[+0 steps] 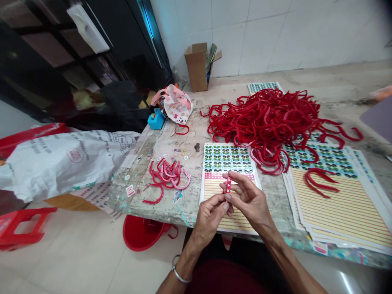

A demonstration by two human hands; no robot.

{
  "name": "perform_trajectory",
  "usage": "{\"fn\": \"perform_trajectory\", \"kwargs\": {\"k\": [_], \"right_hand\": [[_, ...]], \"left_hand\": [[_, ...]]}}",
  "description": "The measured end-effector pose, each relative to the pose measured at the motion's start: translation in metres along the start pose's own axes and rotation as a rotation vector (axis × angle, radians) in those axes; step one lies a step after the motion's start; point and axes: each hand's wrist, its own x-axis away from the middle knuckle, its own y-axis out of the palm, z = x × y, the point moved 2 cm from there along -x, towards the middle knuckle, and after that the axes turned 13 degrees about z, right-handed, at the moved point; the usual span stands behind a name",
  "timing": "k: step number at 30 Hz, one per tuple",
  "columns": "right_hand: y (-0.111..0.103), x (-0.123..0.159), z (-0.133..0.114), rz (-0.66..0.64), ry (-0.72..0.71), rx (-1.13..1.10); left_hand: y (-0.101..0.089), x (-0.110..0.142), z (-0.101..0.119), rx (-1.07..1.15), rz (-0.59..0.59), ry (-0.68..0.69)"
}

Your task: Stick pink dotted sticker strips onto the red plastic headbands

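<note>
Strip (228,185), narrow and red with pale spots, stands nearly upright between the person's hands in the head view, above a flat printed sheet (211,191). From where I stand, the left hand (212,218) pinches its lower end with thumb and forefinger; the right hand (251,200) holds it between thumb and fingers, the other fingers loosely bent behind. Going by the clock from those hands, a tangled heap of curved red bands (263,116) swells at one o'clock, all loops and hooks. At three, striped sheets (339,204) lie in an uneven stack. Toward ten, a smaller red-and-pink bunch (167,173) rests on the scuffed, paint-flecked table (177,145). Near eleven stands an open cardboard box (196,69), and between eight and nine, on the floor, a round red bucket (134,234)
</note>
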Motion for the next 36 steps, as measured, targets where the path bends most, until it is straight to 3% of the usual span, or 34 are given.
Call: {"fn": "perform_trajectory", "kwargs": {"k": [10, 17, 20, 23, 25, 28, 31, 33, 36], "right_hand": [[-0.004, -0.004, -0.002, 0.067, 0.051, 0.026], [-0.005, -0.008, 0.003, 0.091, 0.141, 0.024], [-0.007, -0.013, 0.009, 0.045, 0.150, 0.085], [-0.027, -0.026, 0.007, 0.085, -0.038, 0.437], [-0.050, -0.040, 0.000, 0.239, -0.221, 0.700], [-0.084, -0.069, -0.007, 0.424, -0.315, 0.849], [-0.100, -0.099, -0.005, 0.470, -0.328, 0.940], [-0.103, -0.114, -0.001, 0.468, -0.308, 0.952], [-0.105, -0.124, -0.004, 0.457, -0.283, 0.903]], "left_hand": [[-0.002, 0.000, -0.002, -0.016, -0.053, -0.002], [-0.006, 0.005, -0.009, -0.155, -0.088, -0.014], [-0.006, 0.003, -0.018, -0.250, -0.096, 0.004], [-0.018, -0.009, -0.023, -0.391, 0.004, 0.095], [-0.036, -0.024, -0.021, -0.534, 0.140, 0.250], [-0.072, -0.051, -0.013, -0.858, 0.291, 0.491], [-0.098, -0.070, -0.002, -1.111, 0.492, 0.609], [-0.101, -0.073, 0.004, -1.155, 0.539, 0.634], [-0.088, -0.063, 0.006, -1.100, 0.493, 0.628]]}}
